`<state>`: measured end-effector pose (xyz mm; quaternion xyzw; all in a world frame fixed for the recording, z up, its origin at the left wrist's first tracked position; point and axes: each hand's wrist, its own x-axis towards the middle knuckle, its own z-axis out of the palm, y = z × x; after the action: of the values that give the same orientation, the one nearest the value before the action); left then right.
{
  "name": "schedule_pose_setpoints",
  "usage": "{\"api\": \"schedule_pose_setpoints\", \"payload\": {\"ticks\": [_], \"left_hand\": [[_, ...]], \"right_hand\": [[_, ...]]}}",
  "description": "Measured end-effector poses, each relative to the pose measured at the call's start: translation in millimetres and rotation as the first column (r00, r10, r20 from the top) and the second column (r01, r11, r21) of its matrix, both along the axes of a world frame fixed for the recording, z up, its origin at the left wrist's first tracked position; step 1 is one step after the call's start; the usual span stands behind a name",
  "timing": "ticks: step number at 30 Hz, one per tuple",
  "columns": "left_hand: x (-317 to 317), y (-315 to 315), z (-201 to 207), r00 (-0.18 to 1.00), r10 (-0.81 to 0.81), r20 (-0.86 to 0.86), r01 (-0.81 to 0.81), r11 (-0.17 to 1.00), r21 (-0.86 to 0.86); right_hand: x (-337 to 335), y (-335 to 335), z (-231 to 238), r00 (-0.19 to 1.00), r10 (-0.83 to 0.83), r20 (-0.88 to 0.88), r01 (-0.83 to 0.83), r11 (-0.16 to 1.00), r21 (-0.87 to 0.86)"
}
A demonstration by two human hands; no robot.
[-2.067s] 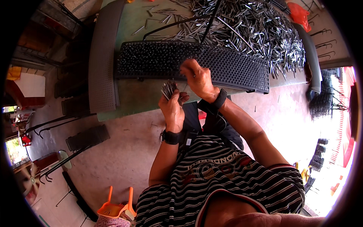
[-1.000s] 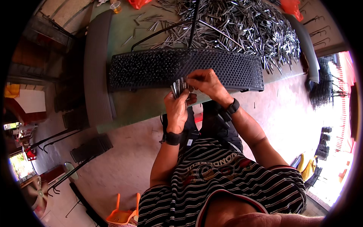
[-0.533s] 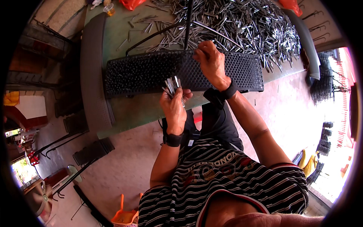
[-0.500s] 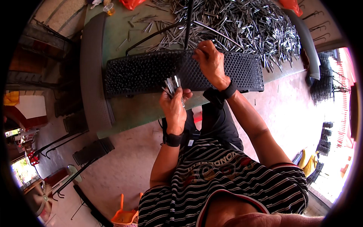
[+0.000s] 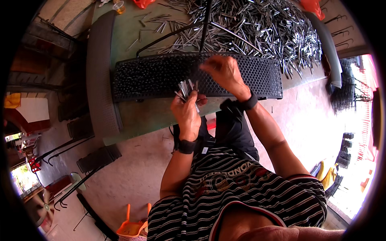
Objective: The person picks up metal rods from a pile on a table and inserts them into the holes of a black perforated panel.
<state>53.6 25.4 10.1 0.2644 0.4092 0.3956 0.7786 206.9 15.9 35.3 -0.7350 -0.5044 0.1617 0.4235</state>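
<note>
A bundle of thin, flat metal strips [image 5: 186, 88] fans upward from my left hand [image 5: 187, 114], whose fingers and thumb are closed around it. That hand is just in front of a long black tray [image 5: 259, 76] full of round holes. Above the tray's middle is my right hand [image 5: 228, 76], bent at the wrist. Its fingertips are pinched together and slightly blurred; whatever they hold is too small to make out. Many slender pieces stand upright in the left half of the tray, while the right half shows bare holes.
A big heap of loose metal strips [image 5: 265, 32] covers the back right of the green table [image 5: 132, 120]. Black rods [image 5: 206, 24] rise behind the tray. Dark grey panels [image 5: 99, 72] line the table's left side. A plastic cup [image 5: 119, 7] stands at the far left.
My right hand has shifted slightly down, its fingertips moving left along the tray's middle. My left hand keeps its bundle and has barely moved.
</note>
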Motion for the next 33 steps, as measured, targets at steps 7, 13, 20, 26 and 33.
{"api": "schedule_pose_setpoints", "payload": {"ticks": [7, 13, 20, 26, 33], "left_hand": [[9.4, -5.1, -5.4, 0.999, -0.038, 0.032, 0.037, 0.999, 0.028], [6.6, -5.7, 1.3, 0.999, -0.029, -0.024, 0.030, 0.999, 0.033], [1.9, -2.4, 0.1, 0.998, -0.039, -0.056, 0.041, 0.999, 0.026], [6.4, -2.6, 4.3, 0.998, -0.007, -0.064, 0.008, 1.000, 0.022], [13.8, -3.0, 2.4, 0.998, -0.016, -0.064, 0.018, 0.999, 0.027]], "right_hand": [[5.5, -11.3, 0.2, 0.861, -0.080, -0.503, 0.063, 0.997, -0.050], [14.3, 4.9, -5.8, 0.959, -0.205, -0.194, 0.252, 0.932, 0.260], [21.2, 9.7, -23.4, 0.977, -0.165, 0.138, 0.144, 0.978, 0.153], [17.9, 5.7, -10.4, 0.932, -0.146, 0.333, 0.119, 0.988, 0.101], [21.8, 6.2, -12.9, 0.920, 0.000, 0.392, -0.014, 0.999, 0.033]]}}
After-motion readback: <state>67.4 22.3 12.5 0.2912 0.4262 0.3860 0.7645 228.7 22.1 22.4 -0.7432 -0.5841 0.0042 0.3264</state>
